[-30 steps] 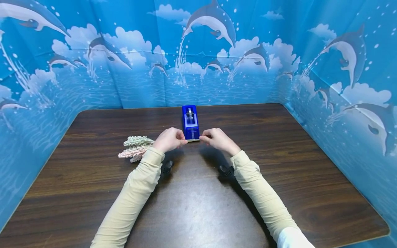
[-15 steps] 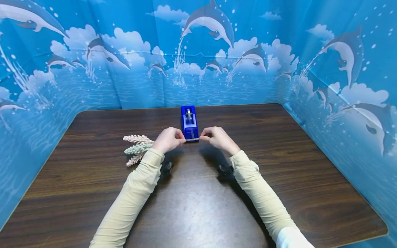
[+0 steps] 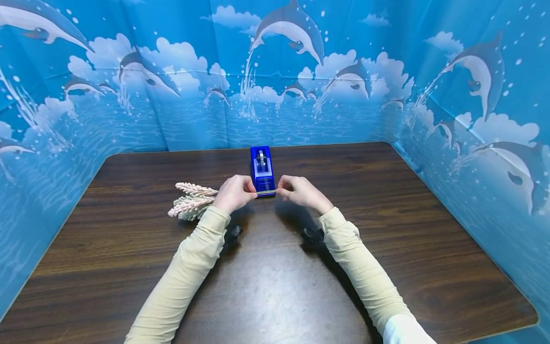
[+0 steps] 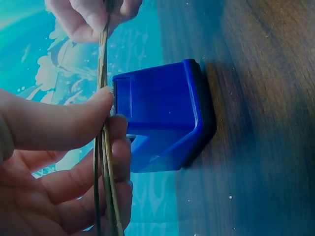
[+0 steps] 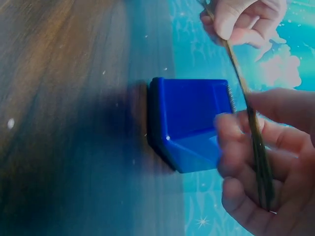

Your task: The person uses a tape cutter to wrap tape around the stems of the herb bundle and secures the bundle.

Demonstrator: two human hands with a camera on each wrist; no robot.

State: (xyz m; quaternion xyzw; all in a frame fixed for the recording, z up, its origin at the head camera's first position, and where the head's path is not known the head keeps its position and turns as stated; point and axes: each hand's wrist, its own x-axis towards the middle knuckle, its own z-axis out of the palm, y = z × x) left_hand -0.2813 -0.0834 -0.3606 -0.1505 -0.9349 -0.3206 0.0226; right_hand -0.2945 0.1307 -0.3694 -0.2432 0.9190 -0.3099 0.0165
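A bunch of pink and pale green flower sprigs (image 3: 191,201) lies sideways over the table, heads pointing left past my left hand (image 3: 234,193). Thin green-brown stems (image 4: 103,118) run between my two hands. With thumb and fingers, my left hand pinches them near the heads, which the left wrist view does not show. My right hand (image 3: 299,191) pinches their other end, which in the right wrist view lies across the curled fingers (image 5: 231,162). Just behind the stems stands a blue tape dispenser (image 3: 263,171), its toothed edge (image 5: 231,96) close to them.
The dark wood table (image 3: 275,277) ends at a blue dolphin-print curtain (image 3: 180,114) behind and at both sides. Black wrist devices (image 3: 232,234) sit under both wrists. The dispenser stands near the table's far edge.
Between my fingers the bunch has rolled: the green sprig was on top, then in the middle, and now shows lower down under pink ones. Both hands stay nearly in place.
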